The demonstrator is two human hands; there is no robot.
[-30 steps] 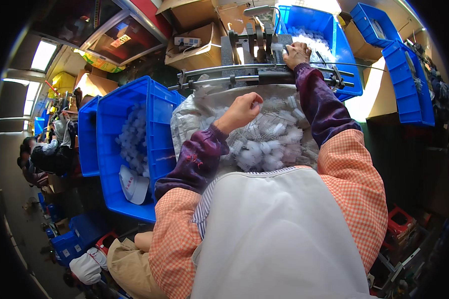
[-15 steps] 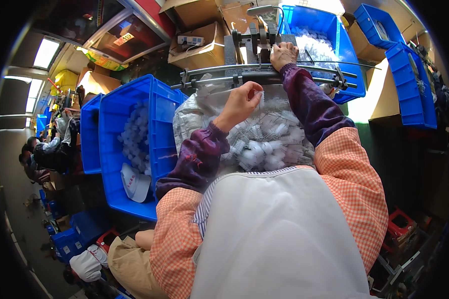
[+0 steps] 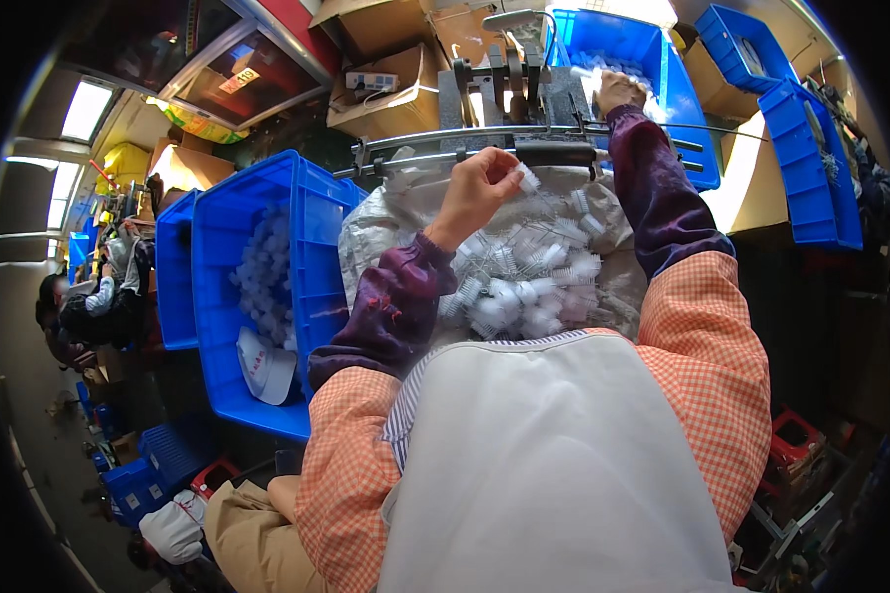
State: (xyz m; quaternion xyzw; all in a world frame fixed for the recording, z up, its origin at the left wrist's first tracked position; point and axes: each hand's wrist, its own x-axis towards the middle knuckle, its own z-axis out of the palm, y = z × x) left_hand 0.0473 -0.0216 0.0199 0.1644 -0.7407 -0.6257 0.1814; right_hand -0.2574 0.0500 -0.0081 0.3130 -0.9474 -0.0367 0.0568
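Note:
My left hand (image 3: 479, 188) is pinched shut on a small white bristle brush (image 3: 528, 178), just in front of the bench machine's metal rods. Below it, a heap of similar white brushes (image 3: 524, 287), some with thin wire stems showing, lies on a pale plastic sack (image 3: 366, 237) across my lap. My right hand (image 3: 621, 91) is stretched out beyond the machine, at the near part of the far blue bin (image 3: 677, 99) of white pieces. Its fingers point away and are partly lost in glare, so I cannot see what they touch.
The bench machine (image 3: 509, 89) has long horizontal rods, and a thin rod sticks out to the right. At the left stands a blue bin (image 3: 301, 257) with white pieces and a white cap (image 3: 265, 366). Cardboard boxes (image 3: 390, 84) stand behind. Other people sit at far left.
My right hand has left the machine and moved right to the far blue bin. My left hand has risen slightly, and the brush in its fingers now shows clearly.

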